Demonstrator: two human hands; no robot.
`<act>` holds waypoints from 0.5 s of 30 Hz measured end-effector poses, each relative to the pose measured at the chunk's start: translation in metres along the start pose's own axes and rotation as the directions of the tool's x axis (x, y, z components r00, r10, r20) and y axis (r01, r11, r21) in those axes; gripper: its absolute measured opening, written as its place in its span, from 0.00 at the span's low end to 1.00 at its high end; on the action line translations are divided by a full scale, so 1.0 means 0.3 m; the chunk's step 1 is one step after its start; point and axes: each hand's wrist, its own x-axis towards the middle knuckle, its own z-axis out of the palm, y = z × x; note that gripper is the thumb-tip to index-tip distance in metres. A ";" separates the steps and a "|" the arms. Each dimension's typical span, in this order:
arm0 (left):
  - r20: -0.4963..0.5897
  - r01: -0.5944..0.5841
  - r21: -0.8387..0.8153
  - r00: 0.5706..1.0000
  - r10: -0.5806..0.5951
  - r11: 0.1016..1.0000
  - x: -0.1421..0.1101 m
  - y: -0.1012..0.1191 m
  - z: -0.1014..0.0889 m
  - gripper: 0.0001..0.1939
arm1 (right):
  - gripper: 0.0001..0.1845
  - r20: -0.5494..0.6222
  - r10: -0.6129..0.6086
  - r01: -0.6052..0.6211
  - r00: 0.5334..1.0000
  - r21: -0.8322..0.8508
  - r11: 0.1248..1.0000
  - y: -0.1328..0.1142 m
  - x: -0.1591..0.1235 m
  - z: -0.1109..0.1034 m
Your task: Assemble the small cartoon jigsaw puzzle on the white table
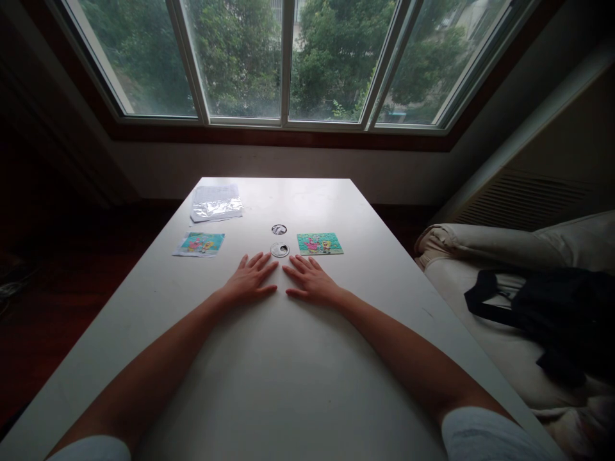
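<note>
White table [298, 384] fills most of my remote view. Left hand [247, 280] and right hand [314, 282]: palms down, fingers spread, nothing pinched. I judge it a pause; lifting any flat piece would call for a fingertip at its edge. Packet [217, 202] at the far left; glare hides its contents. Picture sheet [202, 244] nearer, left of the left hand. Picture card [319, 243] just beyond the right fingertips; its fine detail unreadable. Larger disc [277, 251] between and just beyond both hands; I cannot tell if any fingertip touches it. Smaller disc [279, 229] beyond that, markings too small to read.
</note>
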 end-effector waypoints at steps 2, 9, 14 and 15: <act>0.000 0.000 0.001 1.000 0.000 1.000 0.000 0.000 0.000 0.39 | 0.43 0.001 0.001 -0.001 1.000 -0.001 1.000 0.000 0.000 -0.001; 0.006 0.004 0.005 1.000 -0.004 1.000 0.000 -0.002 0.002 0.39 | 0.44 -0.006 -0.005 0.005 1.000 0.000 1.000 0.000 0.001 0.002; 0.006 0.001 0.008 1.000 -0.001 1.000 -0.001 -0.001 0.003 0.39 | 0.44 -0.010 -0.005 0.005 1.000 0.001 1.000 0.003 0.000 0.008; 0.005 0.000 0.009 1.000 0.000 1.000 -0.001 -0.001 0.003 0.39 | 0.44 -0.011 -0.003 0.003 1.000 0.001 1.000 0.003 0.000 0.008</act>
